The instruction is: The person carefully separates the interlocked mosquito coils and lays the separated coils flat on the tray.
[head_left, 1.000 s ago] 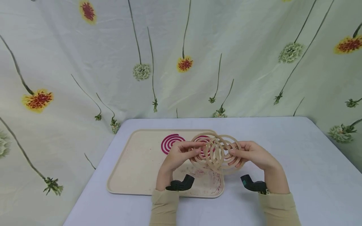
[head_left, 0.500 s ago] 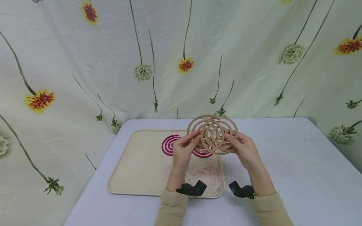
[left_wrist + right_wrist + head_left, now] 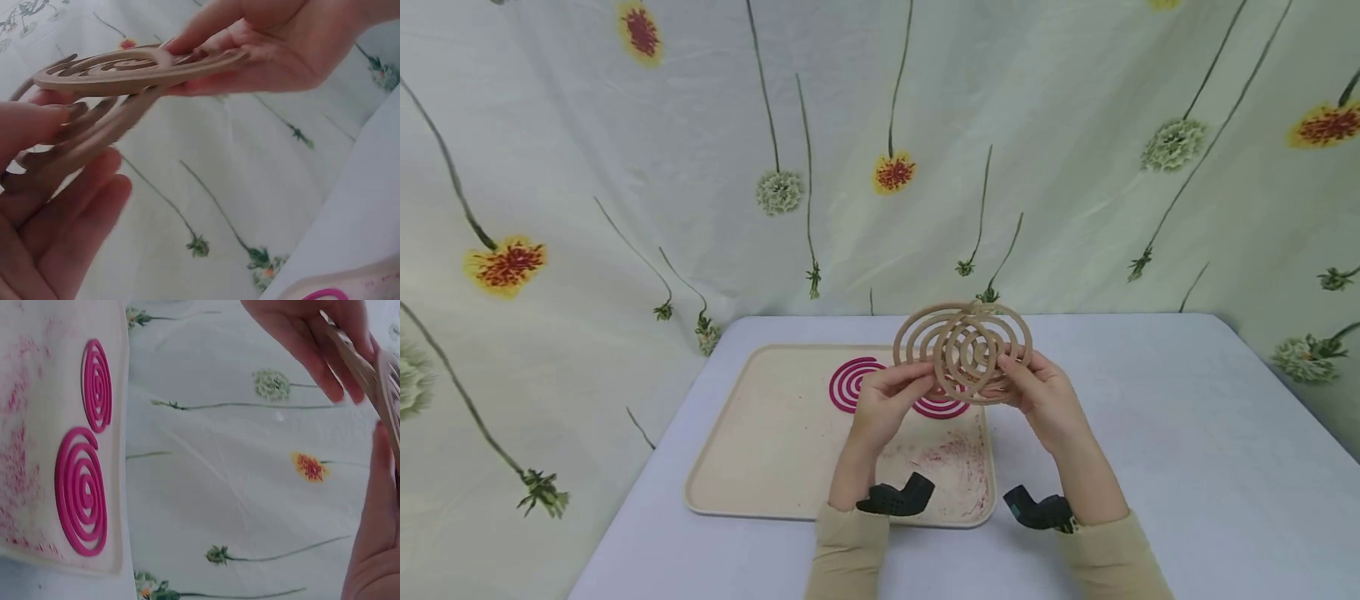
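In the head view, two tan mosquito coils overlap one another, raised above the tray. My left hand [image 3: 880, 407] pinches the lower part of the left-hand tan coil [image 3: 898, 340] between thumb and fingers. The right-hand tan coil [image 3: 1028, 335] is gripped at its right side by my right hand [image 3: 1051, 404], thumb in front and fingers behind. From the left wrist, the upper tan coil [image 3: 106, 84] lies nearly edge-on, and the other coil slants down from it into my left fingers [image 3: 94, 219]. The right wrist view shows just the coils' edge.
A cream tray [image 3: 767, 467] with reddish smears on its right part lies on the white-covered table [image 3: 1180, 433]. Two magenta coils rest at its far side, one large coil [image 3: 60, 484] and another coil [image 3: 86, 394] beside it. Flower-printed cloth [image 3: 1075, 208] hangs behind.
Both hands have lifted the tan coils up and away from the tray, and moved closer together. The two coils now overlap more. Over the last half second the left hand has shifted slightly down.
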{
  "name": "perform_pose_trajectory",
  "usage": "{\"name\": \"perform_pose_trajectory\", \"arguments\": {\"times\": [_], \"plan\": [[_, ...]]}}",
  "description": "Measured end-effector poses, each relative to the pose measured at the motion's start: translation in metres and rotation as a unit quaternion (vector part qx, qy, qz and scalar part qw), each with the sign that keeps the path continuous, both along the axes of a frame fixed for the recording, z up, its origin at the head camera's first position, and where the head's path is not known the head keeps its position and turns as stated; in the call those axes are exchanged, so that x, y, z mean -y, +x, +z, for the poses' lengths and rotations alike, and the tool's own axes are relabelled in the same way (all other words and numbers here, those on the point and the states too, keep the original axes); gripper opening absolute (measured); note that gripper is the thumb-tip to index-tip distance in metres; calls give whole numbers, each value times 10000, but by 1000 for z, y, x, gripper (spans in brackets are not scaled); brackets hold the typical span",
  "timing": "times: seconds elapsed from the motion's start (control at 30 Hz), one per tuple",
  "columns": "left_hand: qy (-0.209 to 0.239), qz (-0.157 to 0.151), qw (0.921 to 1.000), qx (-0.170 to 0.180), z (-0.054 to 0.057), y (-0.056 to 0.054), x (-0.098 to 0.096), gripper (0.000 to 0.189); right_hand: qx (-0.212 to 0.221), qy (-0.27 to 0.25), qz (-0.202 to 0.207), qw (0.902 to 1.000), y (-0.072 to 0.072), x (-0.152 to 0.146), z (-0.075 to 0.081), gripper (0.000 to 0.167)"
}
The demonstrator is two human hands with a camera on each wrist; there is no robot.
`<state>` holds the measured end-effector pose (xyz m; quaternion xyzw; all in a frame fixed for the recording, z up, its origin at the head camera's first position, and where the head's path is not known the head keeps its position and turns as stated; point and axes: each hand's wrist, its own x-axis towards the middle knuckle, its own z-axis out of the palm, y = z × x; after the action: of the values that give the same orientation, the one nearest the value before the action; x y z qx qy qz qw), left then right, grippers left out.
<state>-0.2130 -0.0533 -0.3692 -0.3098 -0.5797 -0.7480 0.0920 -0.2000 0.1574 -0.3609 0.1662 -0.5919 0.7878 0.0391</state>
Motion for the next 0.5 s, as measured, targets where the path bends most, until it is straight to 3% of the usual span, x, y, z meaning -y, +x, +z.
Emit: {"name": "perform_pose_trajectory", "arguments": {"times": [0.13, 0.23, 0.4, 0.5], "plan": [[-1114, 244, 9933, -168, 1, 2, 12, 14, -113, 1421, 499, 9885, -1, -21, 0, 22], [-1556, 306, 9872, -151, 1, 3, 13, 13, -166, 2072, 783, 9750, -1, -33, -1, 34], [-1721, -42, 9851, -12, 1, 2, 8, 17, -257, 2246, 1293, 9655, -1, -42, -1, 38], [-1617, 16, 9868, 22, 1, 2, 3, 18, -276, 2141, 1302, 9677, -2, -42, 0, 37]]}}
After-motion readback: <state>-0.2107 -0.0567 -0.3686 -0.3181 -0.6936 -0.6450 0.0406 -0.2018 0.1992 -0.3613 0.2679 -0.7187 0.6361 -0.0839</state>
